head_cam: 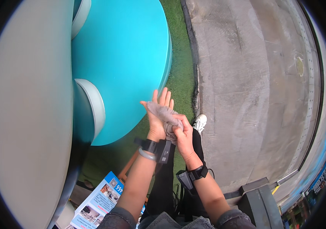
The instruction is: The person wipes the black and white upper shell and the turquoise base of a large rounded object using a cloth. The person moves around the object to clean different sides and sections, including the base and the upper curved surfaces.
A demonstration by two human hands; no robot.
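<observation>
A crumpled greyish cloth point(163, 112) lies across the palm of my left hand point(156, 126). That palm faces up with its fingers spread apart, not wrapped around the cloth. My right hand point(184, 137) grips the bunched lower end of the cloth between thumb and fingers and presses it against the left palm. Both hands are beside the rounded edge of a turquoise base point(122, 63), over a strip of artificial grass point(180, 57). Part of the cloth is hidden by my right fingers.
A large pale curved panel point(28, 108) rises at the left, with white rounded pieces point(95, 106) beside it. Grey paving point(237, 100) runs along the right. A printed board point(100, 200) bearing writing stands at lower left, and a dark grey box-like structure point(261, 203) at lower right.
</observation>
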